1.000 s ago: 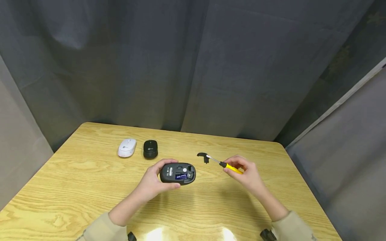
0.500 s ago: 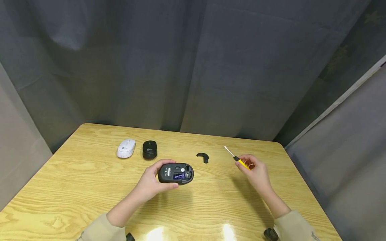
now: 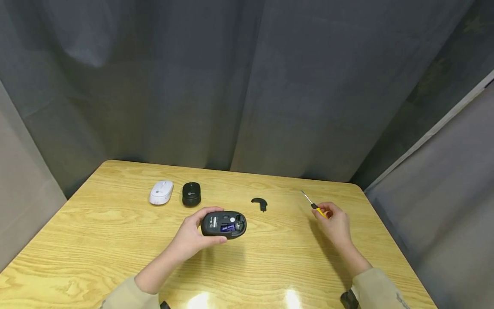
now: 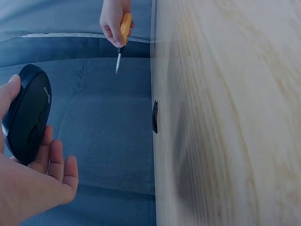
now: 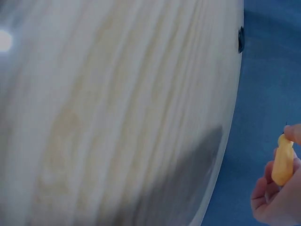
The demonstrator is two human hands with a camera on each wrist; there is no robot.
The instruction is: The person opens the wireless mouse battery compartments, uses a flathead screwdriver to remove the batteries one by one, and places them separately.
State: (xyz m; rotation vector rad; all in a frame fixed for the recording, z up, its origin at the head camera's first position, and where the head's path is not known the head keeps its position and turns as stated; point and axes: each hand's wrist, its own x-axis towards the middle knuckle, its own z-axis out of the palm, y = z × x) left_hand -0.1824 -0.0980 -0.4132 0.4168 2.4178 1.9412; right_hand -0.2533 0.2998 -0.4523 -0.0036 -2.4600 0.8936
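Note:
My left hand (image 3: 191, 237) grips a black computer mouse (image 3: 210, 227) above the table, its underside turned up toward the head camera. A blue battery (image 3: 227, 228) shows in its open compartment. Away to the right, my right hand (image 3: 336, 224) pinches a screwdriver (image 3: 321, 212) by its yellow handle, the metal tip pointing up and away. The same screwdriver (image 4: 124, 30) appears near the top of the left wrist view. On the table between the hands lies a curved black battery cover (image 3: 263, 203), touched by neither.
A white mouse (image 3: 161, 192) and a second black mouse (image 3: 191, 194) stand side by side at the back left of the wooden table (image 3: 96, 240). Behind the table's far edge hangs a dark grey curtain (image 3: 173, 86).
The right hand has moved right with the screwdriver, whose tip was over the battery cover. The cover stays on the table. The left hand and its mouse have barely shifted.

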